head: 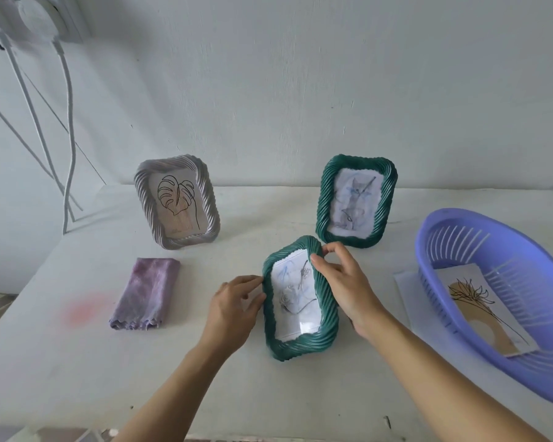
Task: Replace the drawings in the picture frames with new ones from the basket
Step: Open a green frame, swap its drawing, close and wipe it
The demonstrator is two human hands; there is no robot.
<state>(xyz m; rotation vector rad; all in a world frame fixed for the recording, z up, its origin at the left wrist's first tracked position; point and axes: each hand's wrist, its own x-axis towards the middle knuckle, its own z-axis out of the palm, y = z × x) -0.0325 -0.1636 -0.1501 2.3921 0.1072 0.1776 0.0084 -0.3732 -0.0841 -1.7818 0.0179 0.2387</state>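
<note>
A green ribbed picture frame stands tilted at the table's middle with a pale blue-grey drawing in it. My right hand grips its upper right edge, thumb on the front rim. My left hand touches its left edge with thumb and fingertips. Behind it, a second green frame stands with a faint cat-like drawing. At the back left, a silver frame shows a black leaf line drawing. A purple plastic basket at the right holds a drawing of a black plant over a tan shape.
A folded purple cloth lies left of the held frame. A white sheet pokes out from under the basket. White cables hang down the wall at the far left. A pink stain marks the white table.
</note>
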